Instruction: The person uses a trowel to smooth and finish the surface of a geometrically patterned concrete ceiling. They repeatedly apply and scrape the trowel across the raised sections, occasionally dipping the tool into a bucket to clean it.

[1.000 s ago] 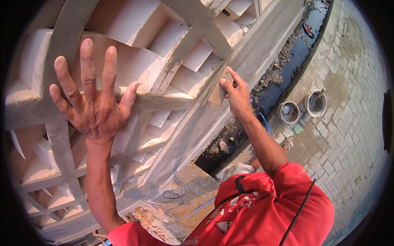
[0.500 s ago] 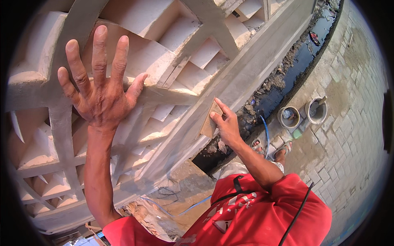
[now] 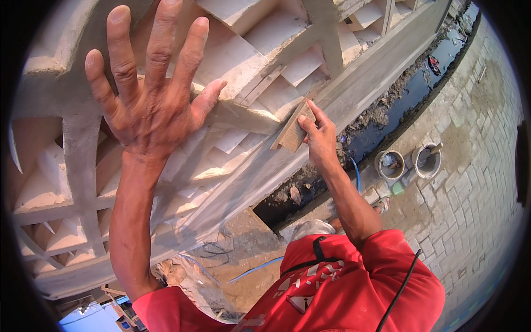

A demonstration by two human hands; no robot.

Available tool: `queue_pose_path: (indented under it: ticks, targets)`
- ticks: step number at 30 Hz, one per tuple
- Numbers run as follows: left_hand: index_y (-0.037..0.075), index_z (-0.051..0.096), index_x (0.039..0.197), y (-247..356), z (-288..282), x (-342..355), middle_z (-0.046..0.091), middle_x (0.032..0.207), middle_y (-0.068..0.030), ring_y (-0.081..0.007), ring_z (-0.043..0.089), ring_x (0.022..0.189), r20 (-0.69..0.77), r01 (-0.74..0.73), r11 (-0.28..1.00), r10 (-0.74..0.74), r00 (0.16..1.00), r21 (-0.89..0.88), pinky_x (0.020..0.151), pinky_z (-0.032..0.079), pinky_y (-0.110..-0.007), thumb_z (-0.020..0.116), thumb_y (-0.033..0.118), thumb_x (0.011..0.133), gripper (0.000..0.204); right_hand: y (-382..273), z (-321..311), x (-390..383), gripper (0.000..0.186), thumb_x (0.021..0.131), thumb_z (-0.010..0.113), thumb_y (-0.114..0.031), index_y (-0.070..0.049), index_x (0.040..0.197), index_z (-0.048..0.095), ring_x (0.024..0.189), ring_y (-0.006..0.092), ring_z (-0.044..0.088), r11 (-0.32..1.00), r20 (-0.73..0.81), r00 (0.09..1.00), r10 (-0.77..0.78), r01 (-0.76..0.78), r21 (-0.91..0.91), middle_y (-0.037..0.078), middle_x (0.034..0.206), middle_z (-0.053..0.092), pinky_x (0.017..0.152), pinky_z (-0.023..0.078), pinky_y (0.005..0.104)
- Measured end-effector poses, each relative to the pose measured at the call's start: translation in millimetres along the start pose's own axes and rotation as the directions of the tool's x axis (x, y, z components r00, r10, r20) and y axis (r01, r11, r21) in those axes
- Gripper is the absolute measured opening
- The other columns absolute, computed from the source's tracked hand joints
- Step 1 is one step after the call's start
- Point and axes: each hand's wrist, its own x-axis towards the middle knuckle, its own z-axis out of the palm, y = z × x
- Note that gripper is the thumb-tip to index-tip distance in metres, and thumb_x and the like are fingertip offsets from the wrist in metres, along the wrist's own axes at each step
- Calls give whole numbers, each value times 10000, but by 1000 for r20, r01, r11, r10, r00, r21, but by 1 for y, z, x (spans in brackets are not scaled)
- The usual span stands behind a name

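My left hand (image 3: pixel 155 105) rests with fingers spread on the upper part of a grey concrete lattice wall (image 3: pixel 83 155), its thumb along an edge of one strut. My right hand (image 3: pixel 318 133) grips a flat rectangular board (image 3: pixel 290 130), brown and probably wooden, with thumb on top and fingers over its far edge. The board lies on or just over the smooth band of plaster bordering the lattice, right of my left hand; exact contact is hard to tell. Angular recessed blocks sit inside the lattice openings.
A ditch with dark water (image 3: pixel 415 91) runs beside the wall. Two buckets (image 3: pixel 389 165) (image 3: pixel 426 160) stand on grey pavers (image 3: pixel 470 221), near a blue hose (image 3: pixel 357 177). My sandaled foot shows below them. A blue cable (image 3: pixel 254 268) crosses dirt at the bottom.
My right hand with the board slid down along the border band, then moved back up toward the upper right. My left hand stays spread on the wall, appearing higher as the view shifts.
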Motion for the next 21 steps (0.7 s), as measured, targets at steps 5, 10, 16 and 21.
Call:
queue_pose_path:
  ticks: [5, 10, 16, 21]
  targets:
    - [383, 479, 1266, 2, -3, 6, 355, 1414, 75, -279, 278, 1324, -16, -22, 1000, 22, 1000, 6, 1115, 8, -424, 479, 657, 742, 592, 80, 41, -52, 585, 846, 594, -192, 38, 1333, 365, 1016, 139, 503, 974, 50, 992, -116, 123, -191, 122, 1182, 525, 830, 431, 254]
    - [391, 447, 1288, -1, 2, 0, 317, 1434, 86, -272, 254, 1336, 11, -8, 1000, 8, 1000, -14, 1114, 8, -438, 508, 662, 715, 637, 64, 15, -106, 527, 847, 581, -182, 7, 1310, 414, 1151, 209, 456, 973, 384, 915, 121, -33, -227, 157, 1266, 475, 970, 351, 319]
    - [165, 585, 1091, -8, 21, -2, 368, 1405, -73, -371, 268, 1320, -223, -74, 982, 34, 974, -174, 1110, 83, -543, 538, 493, 731, 489, -14, -86, -50, 426, 868, 567, -133, -11, 1251, 429, 927, 119, 545, 994, 209, 976, 67, -84, 73, 56, 1060, 550, 815, 470, 274]
    - [180, 634, 1002, -5, 7, 0, 386, 1396, -56, -346, 273, 1323, -144, -50, 960, 10, 990, -275, 1118, 73, -532, 603, 464, 671, 436, -58, -108, -3, 352, 894, 521, -114, -24, 1227, 448, 834, 98, 579, 998, 289, 957, -12, -6, 62, 55, 1011, 572, 688, 511, 243]
